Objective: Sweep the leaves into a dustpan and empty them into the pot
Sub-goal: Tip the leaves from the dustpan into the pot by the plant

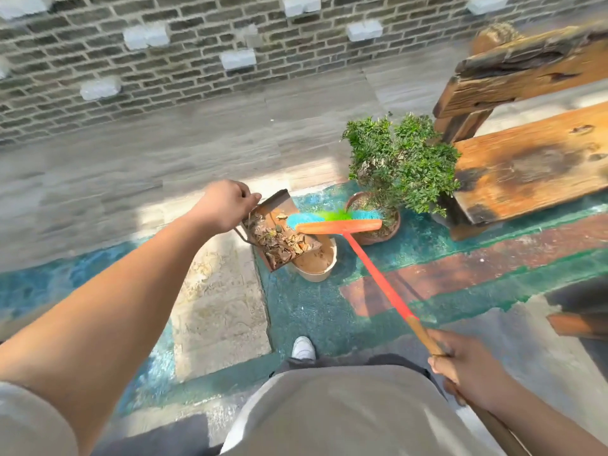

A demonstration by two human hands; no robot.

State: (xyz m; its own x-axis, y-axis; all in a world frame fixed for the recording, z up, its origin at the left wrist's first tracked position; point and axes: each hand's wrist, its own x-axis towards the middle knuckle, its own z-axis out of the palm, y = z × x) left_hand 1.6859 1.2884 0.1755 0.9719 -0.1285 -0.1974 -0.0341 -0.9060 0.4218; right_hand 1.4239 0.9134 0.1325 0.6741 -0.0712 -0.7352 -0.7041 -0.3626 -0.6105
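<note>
My left hand point(227, 204) grips the back edge of a rusty metal dustpan point(274, 209) and holds it tilted over a cream pot point(317, 268) with soil inside. Dry brown leaves point(279, 241) lie heaped in the lower part of the pan, right above the pot's rim. My right hand point(467, 366) holds the wooden end of a broom's red handle point(375, 274). The broom's orange head point(339, 226), with blue and green bristles, rests across the dustpan's open side.
A terracotta pot with a small green bush point(398, 162) stands just right of the cream pot. A weathered wooden bench point(533, 159) fills the right side. A brick wall point(197, 54) runs along the back. My white shoe point(303, 347) is on the painted floor.
</note>
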